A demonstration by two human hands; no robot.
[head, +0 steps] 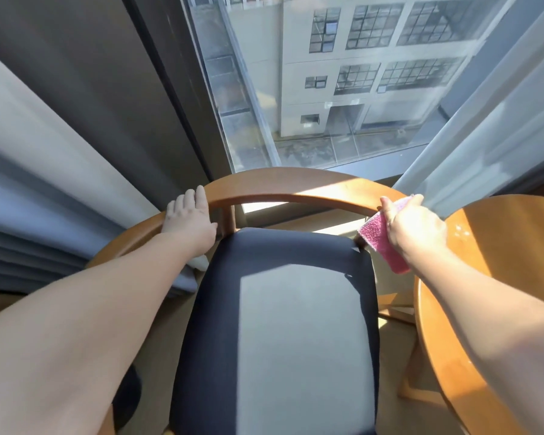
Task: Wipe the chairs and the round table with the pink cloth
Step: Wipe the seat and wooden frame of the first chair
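Pink cloth [380, 238] pressed to the chair's [277, 324] curved wooden rail [296, 183].
At two o'clock your right hand [416, 227] has its fingers clenched on the nubby folded cloth against the smooth rail, beside the glossy round desk [500, 252]. At ten o'clock your left hand [187, 219] rests on the rail, fingers released, above the dark padded seat.
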